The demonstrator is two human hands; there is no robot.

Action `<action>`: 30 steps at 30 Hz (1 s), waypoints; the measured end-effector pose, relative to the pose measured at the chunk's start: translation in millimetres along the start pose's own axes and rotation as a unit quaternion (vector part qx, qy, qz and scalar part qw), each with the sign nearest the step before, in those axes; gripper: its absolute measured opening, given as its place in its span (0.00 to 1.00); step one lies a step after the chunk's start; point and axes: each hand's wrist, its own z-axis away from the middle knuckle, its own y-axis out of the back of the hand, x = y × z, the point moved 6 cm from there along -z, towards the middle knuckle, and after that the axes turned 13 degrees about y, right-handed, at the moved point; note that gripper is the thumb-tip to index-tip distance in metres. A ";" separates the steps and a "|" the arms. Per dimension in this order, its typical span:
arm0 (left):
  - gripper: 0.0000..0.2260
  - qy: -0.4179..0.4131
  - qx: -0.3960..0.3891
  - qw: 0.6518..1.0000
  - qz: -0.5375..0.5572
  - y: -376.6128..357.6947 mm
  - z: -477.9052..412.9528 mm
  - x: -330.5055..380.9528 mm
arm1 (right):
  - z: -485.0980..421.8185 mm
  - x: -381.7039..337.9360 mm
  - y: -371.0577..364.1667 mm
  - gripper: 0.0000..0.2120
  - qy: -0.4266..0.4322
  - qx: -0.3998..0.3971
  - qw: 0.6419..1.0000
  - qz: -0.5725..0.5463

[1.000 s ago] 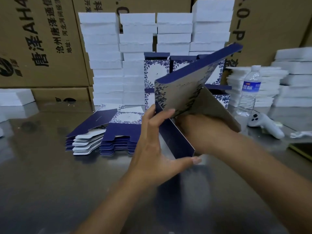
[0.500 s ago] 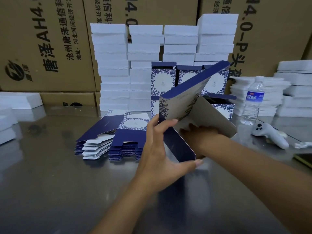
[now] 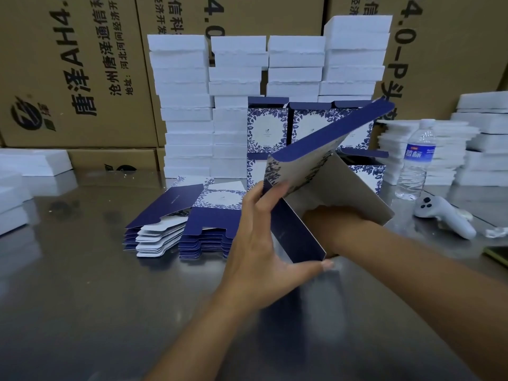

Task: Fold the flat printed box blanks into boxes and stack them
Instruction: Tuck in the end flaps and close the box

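Note:
A half-formed navy and white floral box (image 3: 310, 171) stands open above the steel table, its long lid flap slanting up to the right. My left hand (image 3: 261, 243) holds its near navy side, thumb under the lower corner and fingers on the upper edge. My right hand (image 3: 327, 215) is pushed inside the box, fingers hidden by the grey inner panel. A stack of flat printed blanks (image 3: 189, 224) lies to the left. Folded boxes (image 3: 268, 127) stand stacked behind the held box.
Tall piles of white foam blocks (image 3: 184, 105) and large cardboard cartons (image 3: 74, 64) line the back. A water bottle (image 3: 416, 160), a white controller (image 3: 445, 215) and more foam pads (image 3: 450, 149) sit at right. A phone edge (image 3: 497, 255) shows far right.
The box has come down and slightly right toward the table. My right hand has gone deeper inside it. The left hand keeps the same hold on the navy side.

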 end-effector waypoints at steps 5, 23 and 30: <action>0.45 0.001 0.008 0.999 -0.036 3.6 -1.9 -1.7 | -0.4 -2.5 16.5 0.06 0.051 0.144 0.987 -0.058; 0.28 0.068 0.027 0.997 0.005 6.9 -9.8 -25.6 | 56.5 -6.6 9.0 0.18 0.161 0.563 0.744 -0.323; 0.21 0.053 0.127 0.989 -0.048 16.2 -8.3 -29.3 | 58.4 -1.7 4.9 0.16 0.108 0.617 0.756 -0.191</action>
